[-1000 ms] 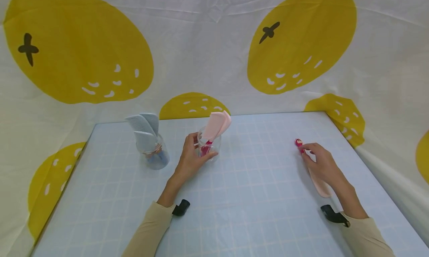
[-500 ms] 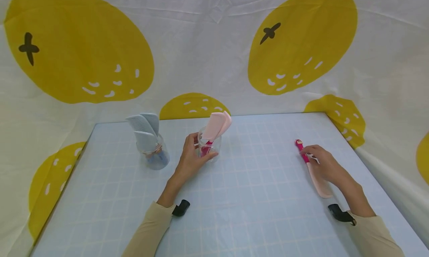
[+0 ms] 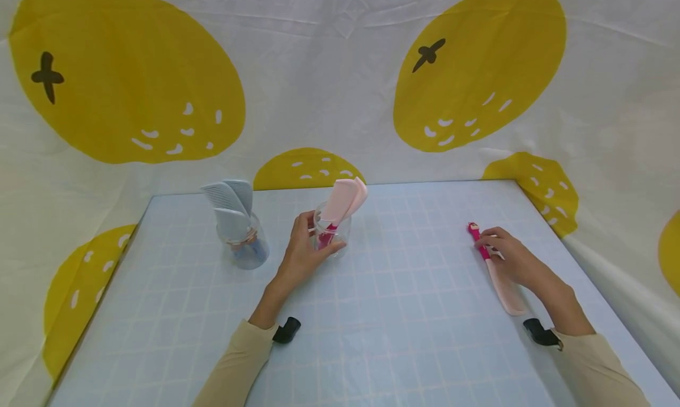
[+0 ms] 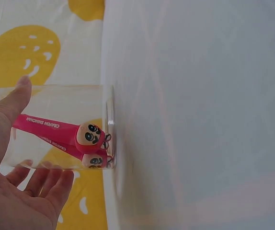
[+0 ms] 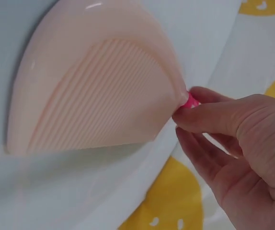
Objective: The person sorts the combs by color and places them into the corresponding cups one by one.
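My left hand (image 3: 304, 248) grips a clear jar (image 3: 344, 230) near the back middle of the table. Two pink combs (image 3: 340, 202) lean in it, blades up; the left wrist view shows their red-pink handles (image 4: 46, 125), lettered and tipped with cartoon heads, at the jar's bottom. On the right, my right hand (image 3: 514, 258) pinches another pink comb (image 3: 503, 289) by its bright pink handle (image 3: 474, 232). That comb's head end points away from me. In the right wrist view its toothed blade (image 5: 104, 96) is large, with thumb and fingers where handle meets blade.
Left of my left hand stands a second jar (image 3: 251, 255) holding several pale blue combs (image 3: 228, 203), blades up. A white cloth (image 3: 319, 88) with yellow fruit shapes hangs behind the light blue gridded table (image 3: 382, 336).
My right hand has shifted along the pink comb, from near the handle's head end towards the blade, so more handle shows. My left hand and both jars have stayed put.
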`<state>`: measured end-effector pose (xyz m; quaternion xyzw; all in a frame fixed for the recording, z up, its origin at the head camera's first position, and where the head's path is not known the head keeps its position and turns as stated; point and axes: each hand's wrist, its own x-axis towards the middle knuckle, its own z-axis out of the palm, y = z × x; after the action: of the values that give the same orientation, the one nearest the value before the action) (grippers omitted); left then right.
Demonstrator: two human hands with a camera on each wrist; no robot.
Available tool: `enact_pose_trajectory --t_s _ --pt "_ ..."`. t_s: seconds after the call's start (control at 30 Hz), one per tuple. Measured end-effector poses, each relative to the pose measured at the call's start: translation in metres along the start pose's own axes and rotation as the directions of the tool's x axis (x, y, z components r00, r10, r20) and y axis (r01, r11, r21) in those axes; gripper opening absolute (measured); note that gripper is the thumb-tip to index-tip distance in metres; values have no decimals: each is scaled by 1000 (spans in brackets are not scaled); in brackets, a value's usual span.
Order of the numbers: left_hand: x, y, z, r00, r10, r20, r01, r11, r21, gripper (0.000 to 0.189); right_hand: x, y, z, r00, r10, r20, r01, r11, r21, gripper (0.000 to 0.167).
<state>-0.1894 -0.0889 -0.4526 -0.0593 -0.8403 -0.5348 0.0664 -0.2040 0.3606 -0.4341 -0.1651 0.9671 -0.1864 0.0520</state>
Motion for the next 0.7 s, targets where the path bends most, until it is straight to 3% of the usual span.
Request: enact_pose_trajectory --t_s 0.23,0.4,0.57,0.7 --pt "0 -1 0 1000 4 1 -4 1000 -1 82 3 1 2 995 -98 -21 95 991 -97 29" --pt "1 -2 -1 1000 6 8 -6 1000 5 82 1 0 2 979 -198 -52 188 970 -157 30" --pt "2 -1 -3 1000 18 20 -18 1000 0 80 0 2 3 966 -249 -72 229 948 -220 33" --pt "3 -2 -3 999 23 24 -23 1000 -5 80 0 5 3 944 -316 -92 287 927 -241 36"
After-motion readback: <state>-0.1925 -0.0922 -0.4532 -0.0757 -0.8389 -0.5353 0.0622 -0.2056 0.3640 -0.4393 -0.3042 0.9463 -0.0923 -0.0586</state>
